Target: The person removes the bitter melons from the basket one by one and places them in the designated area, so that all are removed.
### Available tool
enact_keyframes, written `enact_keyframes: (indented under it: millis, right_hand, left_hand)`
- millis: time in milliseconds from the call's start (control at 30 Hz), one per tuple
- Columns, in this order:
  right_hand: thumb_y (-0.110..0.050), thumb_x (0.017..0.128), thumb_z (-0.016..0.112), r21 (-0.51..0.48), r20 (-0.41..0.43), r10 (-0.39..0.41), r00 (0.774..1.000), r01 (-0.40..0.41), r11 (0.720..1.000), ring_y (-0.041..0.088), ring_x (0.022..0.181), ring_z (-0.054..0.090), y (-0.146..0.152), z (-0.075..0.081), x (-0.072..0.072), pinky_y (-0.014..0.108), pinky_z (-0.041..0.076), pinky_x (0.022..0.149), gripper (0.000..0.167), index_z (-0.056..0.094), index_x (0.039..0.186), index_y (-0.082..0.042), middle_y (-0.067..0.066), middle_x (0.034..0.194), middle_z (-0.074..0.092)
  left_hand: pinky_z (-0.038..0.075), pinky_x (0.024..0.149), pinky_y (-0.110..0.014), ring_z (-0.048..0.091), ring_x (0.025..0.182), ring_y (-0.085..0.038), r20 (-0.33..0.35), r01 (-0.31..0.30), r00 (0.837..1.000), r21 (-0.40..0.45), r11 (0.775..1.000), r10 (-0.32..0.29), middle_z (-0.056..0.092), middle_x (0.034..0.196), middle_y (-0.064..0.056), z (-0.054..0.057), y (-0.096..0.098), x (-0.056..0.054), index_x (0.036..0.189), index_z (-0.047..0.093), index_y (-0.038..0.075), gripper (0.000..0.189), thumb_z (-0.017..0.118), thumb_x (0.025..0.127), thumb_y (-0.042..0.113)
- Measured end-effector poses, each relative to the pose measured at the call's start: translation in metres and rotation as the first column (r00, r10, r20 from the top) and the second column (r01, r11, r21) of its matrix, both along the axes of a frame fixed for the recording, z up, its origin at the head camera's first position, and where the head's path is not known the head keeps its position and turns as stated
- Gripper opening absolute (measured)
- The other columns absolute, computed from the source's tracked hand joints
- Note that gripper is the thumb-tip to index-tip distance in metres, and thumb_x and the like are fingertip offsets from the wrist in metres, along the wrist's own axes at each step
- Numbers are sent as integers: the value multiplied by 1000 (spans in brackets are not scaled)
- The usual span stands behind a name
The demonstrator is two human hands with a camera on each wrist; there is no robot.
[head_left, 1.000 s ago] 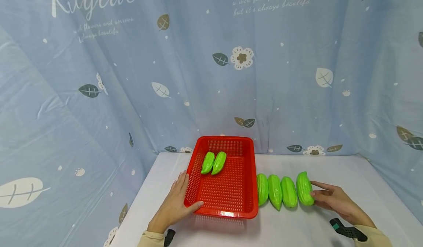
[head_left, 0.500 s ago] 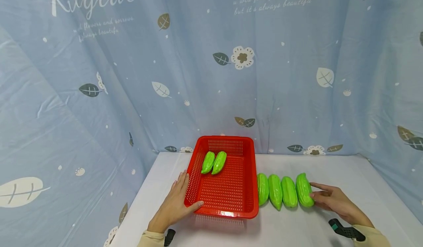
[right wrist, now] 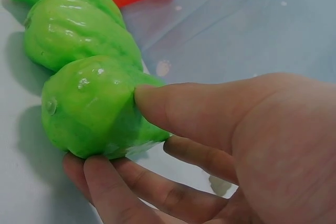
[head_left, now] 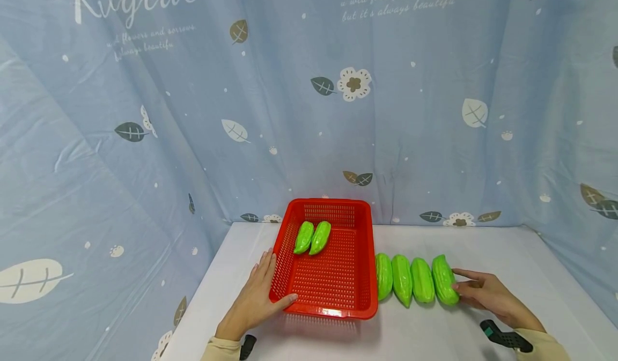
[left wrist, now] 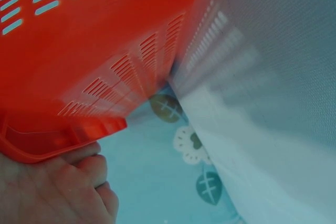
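My left hand (head_left: 256, 294) rests against the left side of a red plastic basket (head_left: 374, 291), fingers straight along the outside and thumb over the front rim. In the left wrist view, the fingers (left wrist: 97, 174) lie by the basket rim (left wrist: 63, 156). My right hand (head_left: 487, 291) touches the right side of a glossy, ridged green fruit (head_left: 444, 280), the rightmost of a row. In the right wrist view, the thumb (right wrist: 173, 103) lies on that fruit (right wrist: 89, 103), with fingertips against its lower side. Two similar green fruits (head_left: 320, 238) lie inside the basket at its back left.
Several more green fruits (head_left: 402, 280) stand side by side on the white table (head_left: 410, 334), right of the basket. The leftmost is partly hidden by the basket wall. A blue printed curtain (head_left: 410, 146) hangs behind and to the left of the table.
The rightmost green fruit has shifted slightly left and toward me, closer to its neighbour, with my right hand following. The left hand and basket have not moved.
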State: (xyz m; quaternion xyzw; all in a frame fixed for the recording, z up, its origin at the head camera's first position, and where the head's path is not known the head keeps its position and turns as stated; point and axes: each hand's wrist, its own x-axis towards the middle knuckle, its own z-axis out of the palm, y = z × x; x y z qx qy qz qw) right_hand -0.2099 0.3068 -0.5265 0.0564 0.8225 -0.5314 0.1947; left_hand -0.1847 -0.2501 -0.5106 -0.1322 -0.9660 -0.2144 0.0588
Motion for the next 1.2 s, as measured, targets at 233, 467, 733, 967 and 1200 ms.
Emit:
enact_keyframes:
  millis: [233,467,733,967,1200]
  right_hand:
    - [-24,99,70,10,4,2,1000,-2,1000,25,109,73,0,-1,0,41,64,88,75,33,155,12,42,134,57]
    - [-25,101,68,45,3,10,1000,-10,999,28,110,74,-2,1,-1,42,64,88,74,34,154,12,43,134,57]
    - [-24,100,69,50,-5,16,1000,-16,999,30,110,74,-2,1,-1,43,64,88,74,34,153,13,40,130,60]
    - [-30,101,68,38,11,10,1000,-10,999,27,103,75,0,2,0,42,65,83,80,29,155,15,42,131,58]
    - [-39,102,65,47,43,27,999,-29,998,29,102,75,5,3,3,45,66,81,88,23,156,16,42,135,55]
  left_hand:
    - [22,130,-58,13,163,-34,11,-5,1000,-1,1000,5,14,175,-14,-1,-1,0,165,17,2,114,67,86,68]
    - [23,129,-59,14,163,-34,4,-5,1000,3,1000,5,15,175,-14,0,-1,0,165,18,2,114,67,86,68]
    - [22,130,-58,14,163,-34,7,-7,1000,1,1000,7,13,175,-13,0,-1,0,165,18,2,114,67,86,68]
    - [22,130,-58,13,163,-34,7,-1,1000,4,1000,1,14,175,-15,0,-1,0,165,18,1,114,68,86,68]
    - [22,130,-58,12,164,-33,11,-4,1000,-1,1000,4,12,175,-12,0,0,0,165,17,3,114,67,86,68]
